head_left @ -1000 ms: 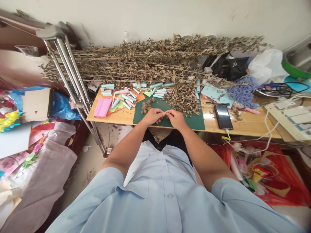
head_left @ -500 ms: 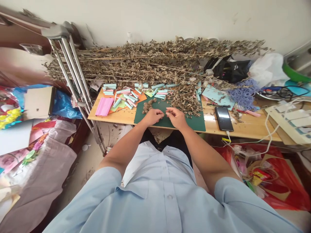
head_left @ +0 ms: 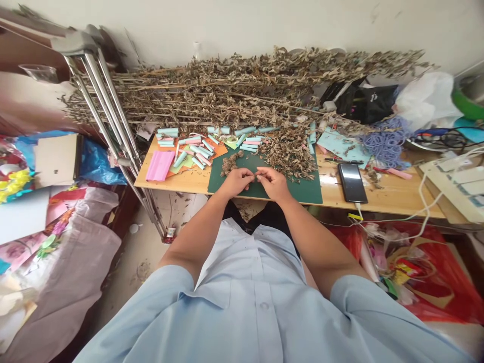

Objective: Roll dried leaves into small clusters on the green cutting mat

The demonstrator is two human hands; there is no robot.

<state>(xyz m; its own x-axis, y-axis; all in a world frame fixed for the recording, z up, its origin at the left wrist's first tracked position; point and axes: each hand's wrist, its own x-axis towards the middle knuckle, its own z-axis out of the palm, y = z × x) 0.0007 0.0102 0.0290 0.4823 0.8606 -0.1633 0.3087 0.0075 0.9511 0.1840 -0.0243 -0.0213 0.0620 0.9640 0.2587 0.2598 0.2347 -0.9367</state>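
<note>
My left hand (head_left: pixel 239 181) and my right hand (head_left: pixel 273 182) meet fingertip to fingertip over a dark green mat (head_left: pixel 308 191). Both are closed in a pinch. Whatever lies between the fingertips is too small to make out; it may be a bit of dried plant. Just beyond my left hand sits a small heap of rolled dried leaf balls (head_left: pixel 230 164). A larger pile of loose dried leaves (head_left: pixel 293 156) spreads on the mat beyond my right hand.
Dried leafy stalks (head_left: pixel 227 91) lie along the wall. Rolled paper tubes (head_left: pixel 200 151) and a pink paper stack (head_left: pixel 159 166) are at left. A black phone (head_left: pixel 352 182), purple cord (head_left: pixel 387 143) and power strip (head_left: pixel 454 186) sit at right. Metal crutches (head_left: pixel 102 96) lean at the table's left.
My hands have come together, fingertips now touching or nearly so, where a small gap stood between them. The view has shifted slightly.
</note>
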